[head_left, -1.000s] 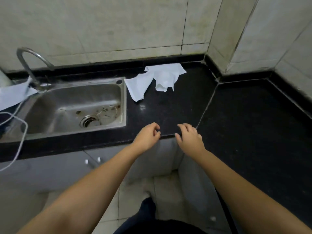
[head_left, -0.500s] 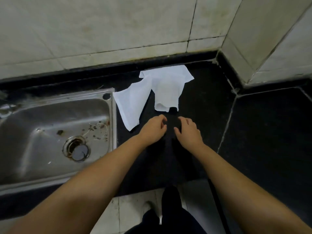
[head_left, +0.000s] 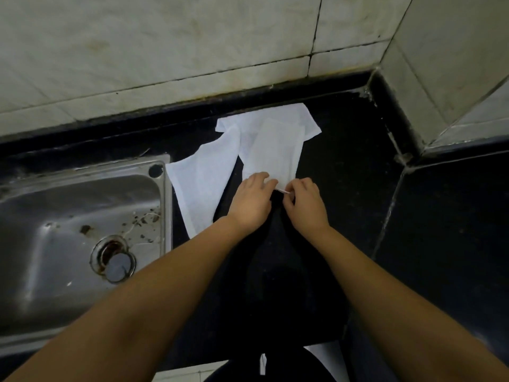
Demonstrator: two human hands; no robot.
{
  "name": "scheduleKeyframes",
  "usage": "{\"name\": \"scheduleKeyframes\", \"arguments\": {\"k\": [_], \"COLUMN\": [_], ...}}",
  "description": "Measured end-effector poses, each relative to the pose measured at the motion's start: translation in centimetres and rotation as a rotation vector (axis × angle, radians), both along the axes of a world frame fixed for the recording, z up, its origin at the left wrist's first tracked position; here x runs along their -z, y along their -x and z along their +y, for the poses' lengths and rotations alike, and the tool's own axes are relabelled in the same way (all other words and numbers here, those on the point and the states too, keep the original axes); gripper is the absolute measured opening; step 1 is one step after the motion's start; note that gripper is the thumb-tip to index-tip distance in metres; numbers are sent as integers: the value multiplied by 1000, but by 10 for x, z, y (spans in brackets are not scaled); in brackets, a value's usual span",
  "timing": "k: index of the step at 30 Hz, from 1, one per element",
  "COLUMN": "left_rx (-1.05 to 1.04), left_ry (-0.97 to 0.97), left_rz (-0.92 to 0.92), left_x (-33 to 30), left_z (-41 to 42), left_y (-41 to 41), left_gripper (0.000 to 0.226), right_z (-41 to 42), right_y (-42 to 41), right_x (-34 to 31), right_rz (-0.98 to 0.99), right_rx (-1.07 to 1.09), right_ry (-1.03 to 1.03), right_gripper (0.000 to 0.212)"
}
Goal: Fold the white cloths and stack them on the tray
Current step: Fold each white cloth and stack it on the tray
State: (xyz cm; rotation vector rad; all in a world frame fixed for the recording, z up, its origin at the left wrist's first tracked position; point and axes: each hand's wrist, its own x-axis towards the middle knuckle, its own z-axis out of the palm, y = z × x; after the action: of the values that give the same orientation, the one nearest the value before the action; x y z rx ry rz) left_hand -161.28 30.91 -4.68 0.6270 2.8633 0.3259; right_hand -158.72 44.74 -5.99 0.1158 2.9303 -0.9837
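hands (head_left: pixel 278 201) have reached the white cloth (head_left: pixel 271 150); grip unclear.
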Motion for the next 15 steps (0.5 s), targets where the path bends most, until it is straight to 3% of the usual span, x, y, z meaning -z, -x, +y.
{"name": "scheduleKeyframes", "arguments": {"k": [4, 10, 15], "left_rx": [-65, -206, -262], "left_ry": [-186, -537, -579], "left_rz": [97, 193, 150], "left_x": [-15, -53, -68], "left_z": [-2, -26, -50], "left_y": [2, -16, -33], "left_gripper": [21, 17, 14], "right_z": [1, 22, 37], "right_y": [-9, -42, -68], "right_x": [-33, -94, -124], "right_rz": [127, 331, 383], "right_rx": [56, 364, 483], "right_ry": [174, 541, 619], "right_gripper": [3, 8, 8]}}
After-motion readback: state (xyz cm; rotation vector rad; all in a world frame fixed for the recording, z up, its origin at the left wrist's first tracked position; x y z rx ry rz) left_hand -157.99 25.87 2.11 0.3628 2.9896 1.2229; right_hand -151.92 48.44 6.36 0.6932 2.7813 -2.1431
